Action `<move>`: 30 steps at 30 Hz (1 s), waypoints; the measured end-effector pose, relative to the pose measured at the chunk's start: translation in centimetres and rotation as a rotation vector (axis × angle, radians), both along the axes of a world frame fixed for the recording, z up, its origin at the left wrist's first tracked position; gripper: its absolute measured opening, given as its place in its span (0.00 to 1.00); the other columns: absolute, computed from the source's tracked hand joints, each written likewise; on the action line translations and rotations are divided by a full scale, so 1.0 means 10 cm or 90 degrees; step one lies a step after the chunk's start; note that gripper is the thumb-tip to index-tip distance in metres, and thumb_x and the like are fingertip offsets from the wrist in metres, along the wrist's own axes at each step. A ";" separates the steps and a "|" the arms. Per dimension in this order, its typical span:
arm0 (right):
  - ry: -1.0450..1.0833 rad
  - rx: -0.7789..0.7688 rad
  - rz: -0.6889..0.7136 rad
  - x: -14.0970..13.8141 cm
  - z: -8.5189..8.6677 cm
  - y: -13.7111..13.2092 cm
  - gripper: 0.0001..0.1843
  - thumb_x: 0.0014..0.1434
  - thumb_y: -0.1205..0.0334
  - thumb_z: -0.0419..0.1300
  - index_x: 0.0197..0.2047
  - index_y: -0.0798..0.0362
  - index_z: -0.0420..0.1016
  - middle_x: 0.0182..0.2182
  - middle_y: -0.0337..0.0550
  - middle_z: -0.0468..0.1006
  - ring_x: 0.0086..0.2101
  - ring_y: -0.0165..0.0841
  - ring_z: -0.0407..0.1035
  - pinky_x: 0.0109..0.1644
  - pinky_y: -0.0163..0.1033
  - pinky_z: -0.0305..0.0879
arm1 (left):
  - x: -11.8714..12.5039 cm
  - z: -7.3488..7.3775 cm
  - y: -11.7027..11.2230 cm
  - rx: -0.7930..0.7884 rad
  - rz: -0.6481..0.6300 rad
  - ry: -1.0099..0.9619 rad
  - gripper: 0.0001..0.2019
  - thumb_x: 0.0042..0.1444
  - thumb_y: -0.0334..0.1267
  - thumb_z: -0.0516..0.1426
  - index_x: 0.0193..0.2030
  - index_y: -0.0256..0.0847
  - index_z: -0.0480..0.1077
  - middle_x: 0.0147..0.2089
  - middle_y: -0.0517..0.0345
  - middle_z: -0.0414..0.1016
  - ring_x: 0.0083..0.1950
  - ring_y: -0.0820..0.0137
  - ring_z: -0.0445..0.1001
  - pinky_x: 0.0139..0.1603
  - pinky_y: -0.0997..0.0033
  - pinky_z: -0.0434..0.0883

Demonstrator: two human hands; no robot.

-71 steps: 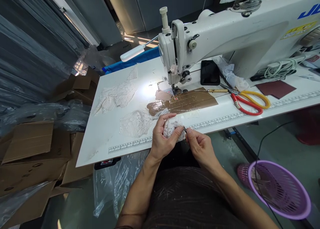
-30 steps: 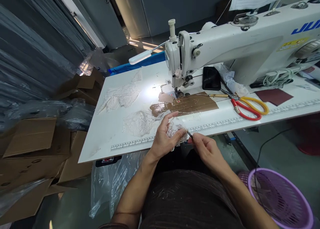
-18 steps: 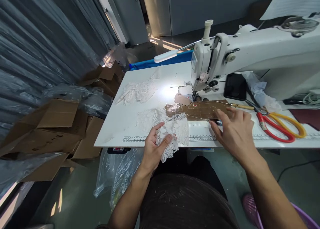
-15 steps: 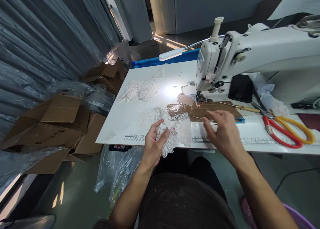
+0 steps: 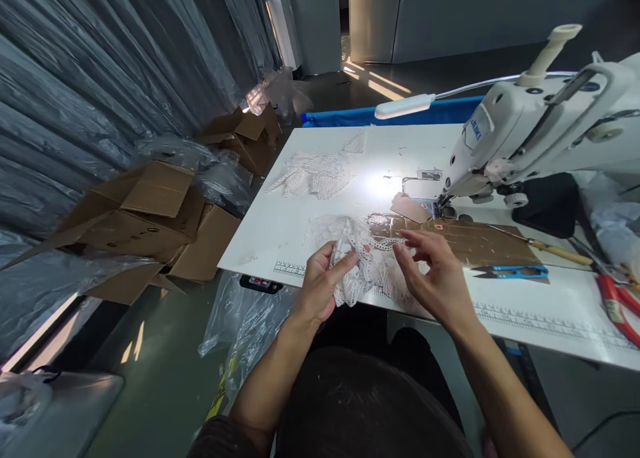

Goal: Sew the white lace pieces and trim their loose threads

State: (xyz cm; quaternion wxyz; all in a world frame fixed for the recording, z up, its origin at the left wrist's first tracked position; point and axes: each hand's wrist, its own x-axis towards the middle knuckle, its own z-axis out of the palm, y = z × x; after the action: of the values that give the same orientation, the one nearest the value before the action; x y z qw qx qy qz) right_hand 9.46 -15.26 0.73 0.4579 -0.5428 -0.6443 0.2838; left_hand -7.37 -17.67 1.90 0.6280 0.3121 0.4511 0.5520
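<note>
My left hand (image 5: 323, 278) is closed on a bunched piece of white lace fabric (image 5: 357, 281) at the table's front edge, thumb on top. The lace spreads to the right, and a narrow openwork strip of it runs toward my right hand (image 5: 437, 275). That hand hovers at the lace's right side, thumb and fingers slightly apart around the strip's end; whether they touch it is hard to see. Another white lace piece (image 5: 320, 171) lies flat farther back on the white table (image 5: 255, 235).
A sewing machine (image 5: 480, 138) stands at the right, its lamp (image 5: 405, 106) lit. Near its needle lie a brown taped board (image 5: 480, 241), blue thread snips (image 5: 515, 272), a wooden-handled tool (image 5: 560, 250) and red-handled scissors (image 5: 617, 311). Cardboard boxes (image 5: 160, 198) stand on the floor at left.
My right hand has moved left from over the brown board to the lace's edge, uncovering the blue snips. The left hand keeps its hold. The view has turned left.
</note>
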 end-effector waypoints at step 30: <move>0.506 -0.215 -0.029 0.90 0.21 0.16 0.13 0.47 0.53 0.72 0.32 0.49 0.77 0.24 0.37 0.77 0.23 0.30 0.70 0.27 0.36 0.67 | 0.12 0.45 0.78 0.220 -0.381 0.284 0.12 0.48 0.45 0.68 0.33 0.38 0.79 0.33 0.53 0.79 0.34 0.72 0.75 0.34 0.70 0.73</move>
State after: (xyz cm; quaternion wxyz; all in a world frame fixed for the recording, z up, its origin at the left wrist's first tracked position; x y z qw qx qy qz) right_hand 18.45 -13.62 2.81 0.5812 -0.4726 -0.3506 0.5622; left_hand -6.18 -9.86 6.44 0.5859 0.6423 0.3662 0.3318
